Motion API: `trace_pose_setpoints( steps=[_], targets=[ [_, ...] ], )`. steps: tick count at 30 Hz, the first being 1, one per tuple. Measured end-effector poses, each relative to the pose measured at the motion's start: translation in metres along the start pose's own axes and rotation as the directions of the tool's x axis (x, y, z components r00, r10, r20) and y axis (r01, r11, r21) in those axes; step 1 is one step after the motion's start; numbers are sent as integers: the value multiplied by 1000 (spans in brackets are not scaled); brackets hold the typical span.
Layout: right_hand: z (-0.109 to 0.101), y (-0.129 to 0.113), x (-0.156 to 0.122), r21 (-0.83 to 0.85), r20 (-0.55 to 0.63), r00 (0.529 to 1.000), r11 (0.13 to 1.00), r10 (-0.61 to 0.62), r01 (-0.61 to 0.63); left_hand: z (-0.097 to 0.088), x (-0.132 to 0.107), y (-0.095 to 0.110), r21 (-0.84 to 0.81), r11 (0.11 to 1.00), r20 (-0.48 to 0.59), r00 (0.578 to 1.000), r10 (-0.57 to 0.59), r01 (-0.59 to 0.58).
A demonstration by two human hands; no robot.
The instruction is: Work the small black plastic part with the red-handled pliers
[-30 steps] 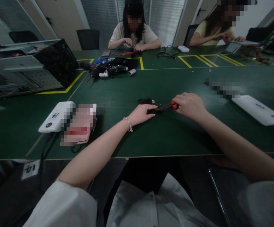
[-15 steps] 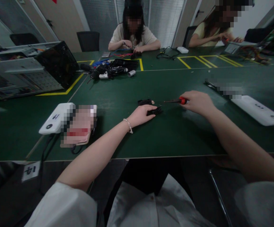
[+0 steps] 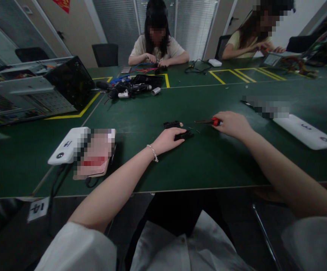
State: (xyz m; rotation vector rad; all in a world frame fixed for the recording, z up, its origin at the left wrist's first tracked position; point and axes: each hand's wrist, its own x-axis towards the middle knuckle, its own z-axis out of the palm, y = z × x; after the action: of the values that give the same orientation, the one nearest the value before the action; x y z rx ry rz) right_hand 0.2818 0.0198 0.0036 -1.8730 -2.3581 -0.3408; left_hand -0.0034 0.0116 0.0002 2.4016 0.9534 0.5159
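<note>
My left hand (image 3: 166,140) is closed round a small black plastic part (image 3: 185,134) on the green tabletop, fingers over its top and thumb at its near side. In my right hand (image 3: 232,124), red-handled needle-nose pliers (image 3: 205,121) point left, their dark jaws just above and right of that part. Thin pin-like bits (image 3: 198,131) lie on the table below the jaws. Beyond my left fingers rests a second black piece (image 3: 172,124) with a pale end. Whether the plier jaws are parted is too small to make out.
On the left are a white power bank (image 3: 69,146), a pink-topped phone (image 3: 94,156) and an opened computer case (image 3: 30,90). A pile of black parts (image 3: 132,87) lies ahead. At right sits another white device (image 3: 306,131). Two people work across the green table (image 3: 208,162).
A second thin pin-like bit now shows on the table below the pliers, where one showed before. The whole view has shifted slightly. Both hands keep their holds.
</note>
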Motion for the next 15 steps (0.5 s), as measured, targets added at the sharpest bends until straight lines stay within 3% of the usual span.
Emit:
trace_pose_setpoints(
  steps=[10, 15],
  targets=[
    [17, -8, 2, 101, -62, 997, 994, 38, -31, 3, 2, -7, -12, 998, -23, 998, 60, -60],
    [19, -7, 4, 135, -76, 997, 991, 29, -18, 1, 0, -4, 9, 1000, 3, 1000, 22, -22]
  ],
)
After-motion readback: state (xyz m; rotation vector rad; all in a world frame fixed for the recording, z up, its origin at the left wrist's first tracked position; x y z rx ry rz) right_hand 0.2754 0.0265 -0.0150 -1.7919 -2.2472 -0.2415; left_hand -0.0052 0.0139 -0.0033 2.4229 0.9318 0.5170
